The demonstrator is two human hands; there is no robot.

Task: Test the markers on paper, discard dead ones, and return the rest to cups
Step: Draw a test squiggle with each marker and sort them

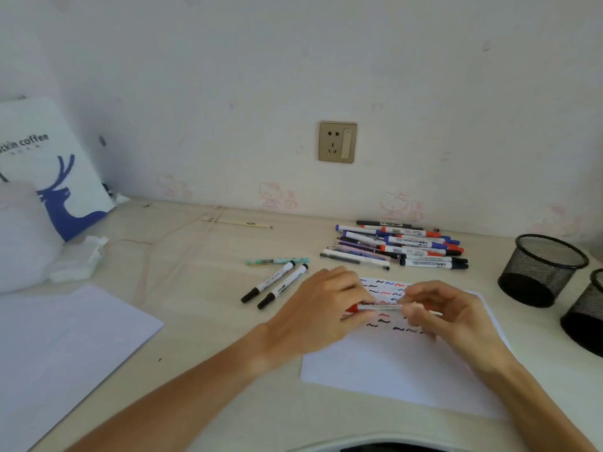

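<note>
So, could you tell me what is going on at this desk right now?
A person is testing pens on a sheet of paper already covered with red, blue and black squiggles. Both hands hold a clear pen with a red end above the sheet: the left hand grips the red end, the right hand the other. A pile of markers waits behind, three pens lie set apart to the left, and two black mesh cups stand on the right.
</note>
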